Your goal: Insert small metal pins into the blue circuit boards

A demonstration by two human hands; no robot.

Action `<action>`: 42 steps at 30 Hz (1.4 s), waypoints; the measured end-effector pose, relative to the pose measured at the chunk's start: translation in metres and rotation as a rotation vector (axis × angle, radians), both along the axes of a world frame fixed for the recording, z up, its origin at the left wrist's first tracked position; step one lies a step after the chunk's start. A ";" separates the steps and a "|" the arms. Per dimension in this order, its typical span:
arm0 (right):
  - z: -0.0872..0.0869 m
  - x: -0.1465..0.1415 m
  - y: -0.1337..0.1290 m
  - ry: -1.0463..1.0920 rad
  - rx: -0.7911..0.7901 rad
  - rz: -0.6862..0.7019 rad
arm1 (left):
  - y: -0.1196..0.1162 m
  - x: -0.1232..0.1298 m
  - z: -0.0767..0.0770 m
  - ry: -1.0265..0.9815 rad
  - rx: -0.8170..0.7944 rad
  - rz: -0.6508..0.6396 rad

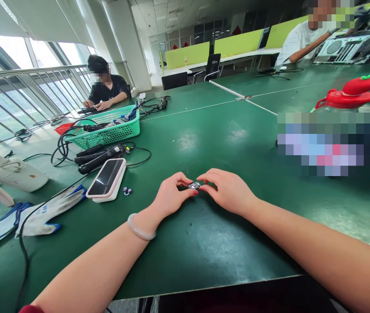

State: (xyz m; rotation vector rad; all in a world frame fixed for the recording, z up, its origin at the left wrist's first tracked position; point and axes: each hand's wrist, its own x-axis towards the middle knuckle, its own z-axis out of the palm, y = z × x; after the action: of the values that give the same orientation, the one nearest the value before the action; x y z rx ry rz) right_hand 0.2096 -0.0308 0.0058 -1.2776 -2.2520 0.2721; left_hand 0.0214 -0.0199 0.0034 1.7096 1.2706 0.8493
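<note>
Between my two hands, just above the green table (pixel 201 243), is a small circuit board (pixel 194 185) with dark and silvery parts. My left hand (pixel 174 193), with a pale bangle (pixel 141 228) on its wrist, pinches the board's left side between thumb and fingers. From the other side, the thumb and fingertips of my right hand (pixel 226 189) close on the board's right edge. To the left of my hands lie a phone in a pink-and-white case (pixel 107 179) and a tiny purple-and-white object (pixel 127 191).
Black cabled tools (pixel 102 158) lie beside a green basket (pixel 107 130) of cables. White-and-blue gloves (pixel 48 213) rest at left under a black cable. A red-lidded bottle (pixel 348 98) stands at right. Two people (pixel 110 89) sit farther off, one by an open computer case (pixel 348 48).
</note>
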 end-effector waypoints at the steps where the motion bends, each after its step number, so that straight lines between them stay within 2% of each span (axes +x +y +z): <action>1: 0.000 0.001 0.000 -0.004 -0.009 -0.004 | 0.000 0.000 0.000 -0.031 -0.020 -0.003; 4: -0.001 -0.001 0.000 -0.012 -0.014 -0.014 | 0.000 0.000 -0.001 -0.173 -0.121 -0.022; 8: -0.003 -0.008 -0.002 -0.022 0.053 -0.028 | -0.003 0.005 0.000 -0.401 -0.279 -0.057; 11: -0.004 -0.012 0.000 -0.042 0.093 0.010 | -0.003 0.004 0.003 -0.433 -0.334 -0.056; 14: -0.002 -0.008 0.005 0.066 0.023 -0.014 | 0.003 -0.008 0.009 -0.244 -0.181 0.007; 16: 0.000 0.000 0.010 0.209 -0.084 -0.073 | 0.009 -0.020 0.013 0.058 0.074 0.123; 18: 0.002 0.010 0.015 0.334 -0.154 -0.126 | 0.016 -0.035 0.017 0.450 0.294 0.257; 20: 0.002 0.018 0.020 0.404 -0.143 -0.181 | 0.023 -0.048 0.017 0.730 0.368 0.319; 23: -0.002 0.024 0.024 0.427 -0.105 -0.189 | 0.030 -0.064 0.013 0.931 0.345 0.338; 28: -0.009 0.021 0.024 0.332 -0.080 -0.146 | 0.036 -0.075 0.006 0.976 0.332 0.338; 37: -0.005 0.019 0.022 0.302 -0.127 -0.124 | 0.036 -0.069 0.009 0.968 0.312 0.372; 42: -0.008 0.020 0.024 0.286 -0.156 -0.118 | 0.040 -0.071 0.008 0.832 0.347 0.403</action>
State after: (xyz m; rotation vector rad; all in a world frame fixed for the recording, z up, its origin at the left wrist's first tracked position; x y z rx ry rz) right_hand 0.2293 -0.0067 -0.0024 -1.3511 -1.9379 0.5587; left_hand -0.0492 0.0201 0.0115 2.2367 2.1742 0.6020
